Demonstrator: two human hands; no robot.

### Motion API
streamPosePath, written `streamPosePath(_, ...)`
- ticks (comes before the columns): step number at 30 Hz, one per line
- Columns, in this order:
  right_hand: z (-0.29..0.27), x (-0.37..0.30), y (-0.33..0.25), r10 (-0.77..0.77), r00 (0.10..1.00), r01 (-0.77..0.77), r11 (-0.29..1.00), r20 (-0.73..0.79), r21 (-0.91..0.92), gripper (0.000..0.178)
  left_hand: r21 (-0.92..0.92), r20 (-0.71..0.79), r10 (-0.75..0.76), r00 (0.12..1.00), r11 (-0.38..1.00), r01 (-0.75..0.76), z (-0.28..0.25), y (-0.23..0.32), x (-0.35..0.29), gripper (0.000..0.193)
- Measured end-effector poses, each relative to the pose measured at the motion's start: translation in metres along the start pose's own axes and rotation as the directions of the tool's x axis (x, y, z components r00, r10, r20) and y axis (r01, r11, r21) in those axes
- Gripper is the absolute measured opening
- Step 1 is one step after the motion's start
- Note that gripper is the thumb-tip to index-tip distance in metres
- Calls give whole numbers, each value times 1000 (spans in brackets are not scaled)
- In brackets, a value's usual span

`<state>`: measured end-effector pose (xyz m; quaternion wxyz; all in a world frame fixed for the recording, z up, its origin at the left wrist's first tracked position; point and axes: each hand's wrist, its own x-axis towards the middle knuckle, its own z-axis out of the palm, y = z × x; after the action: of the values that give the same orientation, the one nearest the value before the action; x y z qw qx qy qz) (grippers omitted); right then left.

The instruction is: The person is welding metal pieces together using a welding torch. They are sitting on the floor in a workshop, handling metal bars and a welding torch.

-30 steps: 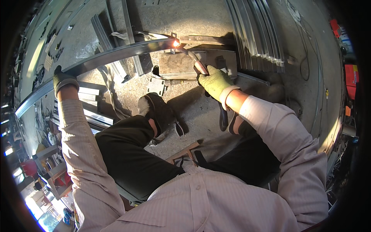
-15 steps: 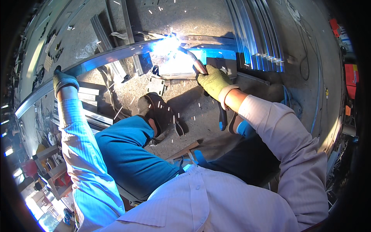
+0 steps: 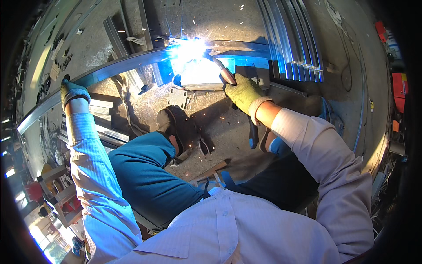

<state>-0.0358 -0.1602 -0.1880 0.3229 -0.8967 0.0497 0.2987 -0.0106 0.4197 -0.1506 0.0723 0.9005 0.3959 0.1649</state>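
Observation:
A welding torch is in the grip of my gloved right hand, its bent neck pointing up and left into a bright arc. The glare hides the torch tip and the joint beneath it. My left hand, also gloved, grips a long metal bar near its left part. From there the bar runs right to the arc. Below the glare lies a metal block, its upper face washed out. A plate with holes rests on the floor just in front of it.
Several steel profiles lie side by side at the far right. More profiles lie below my left hand. Pliers are on the floor between my feet. Cables trail along the right, with a red case beyond.
The arc still burns in about the same spot, its glow slightly different in shape. Sparks fly in other places, fewer near my feet. Both hands and the bar stay practically still.

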Motion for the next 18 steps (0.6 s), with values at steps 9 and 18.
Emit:
streamPosePath(9, 1, 1, 5, 24, 999, -25, 999, 26, 30, 46, -853, 418, -215, 883, 240, 462, -12, 40, -16, 48)
streamPosePath(18, 1, 1, 7, -7, 1000, 7, 1000, 20, 15, 45, -869, 424, -213, 880, 178, 462, -4, 30, -6, 50)
